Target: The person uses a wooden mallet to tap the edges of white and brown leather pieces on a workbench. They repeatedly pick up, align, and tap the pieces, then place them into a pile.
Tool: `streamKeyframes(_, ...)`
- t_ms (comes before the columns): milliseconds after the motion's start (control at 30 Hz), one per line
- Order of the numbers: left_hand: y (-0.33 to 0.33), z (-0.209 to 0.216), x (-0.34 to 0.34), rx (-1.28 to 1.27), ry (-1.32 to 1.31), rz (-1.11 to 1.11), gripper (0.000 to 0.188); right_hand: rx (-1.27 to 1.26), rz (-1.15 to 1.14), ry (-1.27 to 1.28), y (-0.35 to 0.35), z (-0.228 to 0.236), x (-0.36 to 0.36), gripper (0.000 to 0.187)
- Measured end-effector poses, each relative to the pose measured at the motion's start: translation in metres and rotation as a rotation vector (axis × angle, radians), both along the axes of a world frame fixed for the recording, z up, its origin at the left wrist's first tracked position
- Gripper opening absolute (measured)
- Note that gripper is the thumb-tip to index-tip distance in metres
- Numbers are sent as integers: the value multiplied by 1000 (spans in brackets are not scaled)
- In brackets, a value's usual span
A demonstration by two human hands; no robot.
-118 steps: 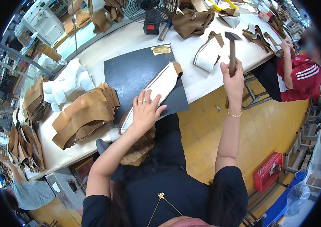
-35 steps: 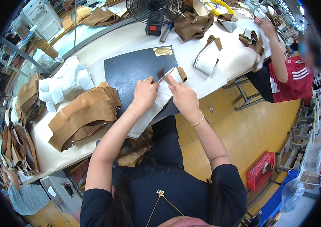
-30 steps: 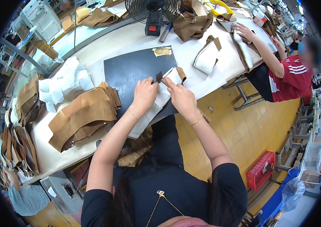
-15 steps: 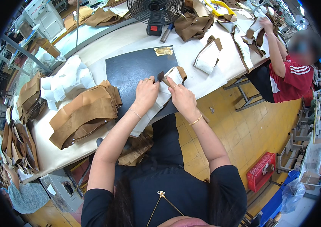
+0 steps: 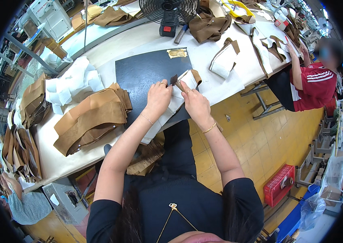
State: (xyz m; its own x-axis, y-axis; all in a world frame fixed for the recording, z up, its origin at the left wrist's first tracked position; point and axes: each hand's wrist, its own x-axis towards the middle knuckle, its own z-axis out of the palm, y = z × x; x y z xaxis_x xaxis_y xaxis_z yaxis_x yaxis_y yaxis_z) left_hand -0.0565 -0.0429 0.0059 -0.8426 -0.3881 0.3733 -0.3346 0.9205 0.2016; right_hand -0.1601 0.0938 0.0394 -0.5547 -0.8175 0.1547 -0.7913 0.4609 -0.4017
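Note:
My right hand point(image 5: 195, 103) is closed round the wooden handle of a hammer point(image 5: 174, 79), whose dark head rests on or just over the work. Under it lies a long strip of brown leather with white lining point(image 5: 185, 79), running diagonally across the edge of a black board point(image 5: 141, 67). Beside the hammer head, my left hand point(image 5: 159, 97) has its fingers curled down and pressed together on the strip's left edge; its fingertips are partly hidden. The strip's lower end hangs past the table edge toward my lap, where brown pieces point(image 5: 147, 158) lie.
Stacked brown leather pieces point(image 5: 92, 117) and white pieces point(image 5: 74, 81) stand to the left. A black fan point(image 5: 169, 12) and another hammer point(image 5: 181, 34) are at the back. A white-lined brown piece point(image 5: 223, 62) lies to the right, nearer a co-worker in red point(image 5: 315, 85). A red crate point(image 5: 278, 184) stands on the floor.
The whole view has shifted slightly. My hands, the hammer and the strip keep nearly the same places relative to each other. The co-worker's hands at the right have come lower, toward the table edge.

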Motion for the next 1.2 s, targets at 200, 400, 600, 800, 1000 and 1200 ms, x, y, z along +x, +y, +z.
streamKeyframes(200, 0, 2, 0, 2, -19, -2, 12, -6, 0, -1, 0, -1, 1, 40)
streamKeyframes(400, 1, 1, 0, 24, -30, -1, 12, 18, -11, -22, 0, -1, 2, 42)
streamKeyframes(600, 2, 4, 0, 36, -48, 1, 13, 19, -12, -23, 1, -1, 2, 42)
streamKeyframes(800, 0, 3, 0, 66, -48, 8, 13, -8, -4, -16, 1, -3, 2, 42)
streamKeyframes(1000, -13, 17, 9, 564, -27, 90, 21, -28, 1, 14, 3, -10, 3, 43)
streamKeyframes(1200, -14, 19, 14, 660, 17, 93, 22, -69, -6, 51, 5, -14, 3, 43)
